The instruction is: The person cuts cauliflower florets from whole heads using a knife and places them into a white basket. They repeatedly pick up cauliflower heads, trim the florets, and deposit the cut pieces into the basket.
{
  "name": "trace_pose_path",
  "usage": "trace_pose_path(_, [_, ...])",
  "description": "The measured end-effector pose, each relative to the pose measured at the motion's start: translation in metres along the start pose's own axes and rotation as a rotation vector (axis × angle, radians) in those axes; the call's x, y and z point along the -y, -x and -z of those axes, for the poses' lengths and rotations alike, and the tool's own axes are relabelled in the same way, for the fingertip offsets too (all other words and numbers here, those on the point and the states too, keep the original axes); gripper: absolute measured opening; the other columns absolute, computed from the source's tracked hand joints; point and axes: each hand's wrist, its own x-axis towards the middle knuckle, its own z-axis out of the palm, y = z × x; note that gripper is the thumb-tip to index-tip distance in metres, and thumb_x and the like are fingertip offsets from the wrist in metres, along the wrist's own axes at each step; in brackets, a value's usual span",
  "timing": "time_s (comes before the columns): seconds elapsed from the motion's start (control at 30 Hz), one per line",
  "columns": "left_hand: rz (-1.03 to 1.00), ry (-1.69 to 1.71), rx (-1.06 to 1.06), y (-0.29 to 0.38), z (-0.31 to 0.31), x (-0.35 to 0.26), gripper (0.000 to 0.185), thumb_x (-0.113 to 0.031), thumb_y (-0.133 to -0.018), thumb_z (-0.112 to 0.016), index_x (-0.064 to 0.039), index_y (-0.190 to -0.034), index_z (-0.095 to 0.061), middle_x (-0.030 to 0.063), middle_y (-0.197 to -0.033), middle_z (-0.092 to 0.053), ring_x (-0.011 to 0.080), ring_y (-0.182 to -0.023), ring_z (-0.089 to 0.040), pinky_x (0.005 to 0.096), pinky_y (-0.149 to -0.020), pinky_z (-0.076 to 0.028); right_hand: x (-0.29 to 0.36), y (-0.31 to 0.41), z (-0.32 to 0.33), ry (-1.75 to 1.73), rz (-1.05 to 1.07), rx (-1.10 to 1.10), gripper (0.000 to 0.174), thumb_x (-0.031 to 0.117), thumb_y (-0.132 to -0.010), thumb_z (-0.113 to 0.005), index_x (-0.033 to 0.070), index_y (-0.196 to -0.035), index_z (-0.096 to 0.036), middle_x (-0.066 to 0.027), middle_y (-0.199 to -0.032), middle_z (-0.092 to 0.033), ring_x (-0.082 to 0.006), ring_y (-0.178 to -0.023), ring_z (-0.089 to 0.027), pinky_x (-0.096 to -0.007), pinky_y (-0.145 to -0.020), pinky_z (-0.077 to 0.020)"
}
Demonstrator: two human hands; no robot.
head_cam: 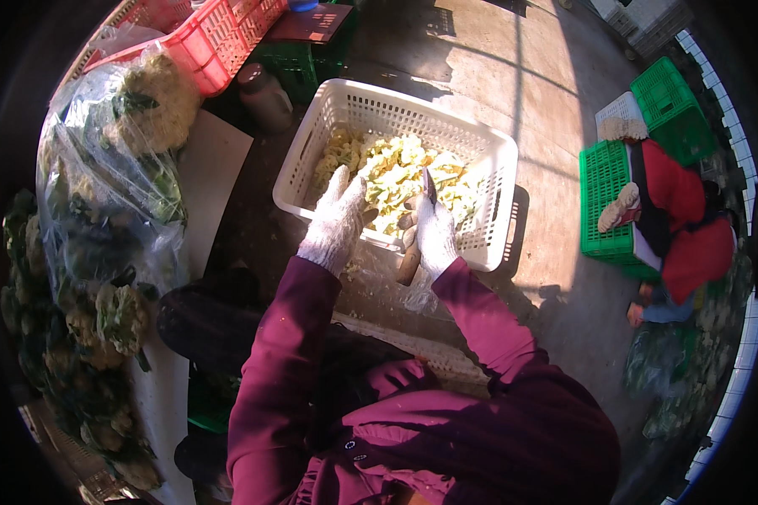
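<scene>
My left hand (pixel 339 219), in a white knitted glove, is over the near rim of a white perforated plastic basket (pixel 410 110). Its fingers point away from me, spread a little, and I see nothing held in them. In my right glove, my right hand (pixel 434 230) grips a knife by its wooden handle (pixel 409 265); the dark blade (pixel 429 184) points away over the basket. Cut cauliflower florets (pixel 395 167), pale yellow in the sun, cover the basket's bottom. Beneath the near rim lies crumpled clear plastic (pixel 420 295).
Left, a plastic bag of cauliflower heads (pixel 114 170) and loose heads (pixel 120 315) rest on a white board (pixel 211 170). Beyond are a red crate (pixel 211 47) and a jug (pixel 264 98). Right, a co-worker in red sleeves (pixel 673 183) leans at green crates (pixel 600 173).
</scene>
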Motion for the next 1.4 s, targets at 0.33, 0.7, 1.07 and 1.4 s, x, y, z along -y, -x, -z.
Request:
trace_pose_path(0.33, [-0.236, -0.061, -0.184, 0.093, 0.085, -0.078, 0.044, -0.02, -0.104, -0.058, 0.001, -0.142, -0.052, 0.0149, -0.13, -0.063, 0.0245, -0.111, -0.067, 0.0374, -0.096, -0.055, 0.032, 0.05, -0.071, 0.127, -0.278, 0.395, 0.028, 0.026, -0.101, -0.06, 0.001, -0.112, -0.059, -0.007, -0.079, -0.061, -0.0141, -0.06, -0.058, -0.0318, -0.051, -0.0492])
trace_pose_path(0.7, [-0.605, 0.108, -1.101, 0.321, 0.266, -0.096, 0.041, -0.021, -0.103, -0.06, -0.003, -0.139, -0.053, 0.0127, -0.122, -0.064, 0.0247, -0.099, -0.068, 0.0373, -0.086, -0.056, 0.021, 0.152, -0.207, 0.678, 0.186, 0.864, 0.025, 0.023, -0.106, -0.05, 0.002, -0.108, -0.061, -0.0027, -0.07, -0.056, -0.0095, -0.053, -0.053, -0.0276, -0.051, -0.0444])
trace_pose_path(1.07, [-0.624, -0.54, -1.357, 0.286, 0.355, -0.119, 0.068, -0.024, -0.095, -0.072, 0.0, -0.151, -0.044, 0.0198, -0.151, -0.048, 0.0328, -0.141, -0.046, 0.0405, -0.117, -0.036, -0.149, 0.164, -0.397, 1.058, 0.889, 1.395, 0.018, 0.018, -0.091, -0.06, 0.004, -0.102, -0.061, -0.013, -0.09, -0.06, -0.029, -0.078, -0.062, -0.0411, -0.07, -0.0515])
trace_pose_path(1.4, [-0.514, -0.818, -1.408, 0.259, 0.391, -0.156, 0.056, -0.022, -0.099, -0.067, -0.007, -0.149, -0.045, 0.0203, -0.147, -0.051, 0.0331, -0.134, -0.051, 0.0412, -0.113, -0.039, -0.221, 0.203, -0.436, 1.3, 1.064, 1.106, 0.017, 0.015, -0.1, -0.051, 0.004, -0.108, -0.06, -0.0175, -0.104, -0.06, -0.0344, -0.094, -0.069, -0.0437, -0.08, -0.0576])
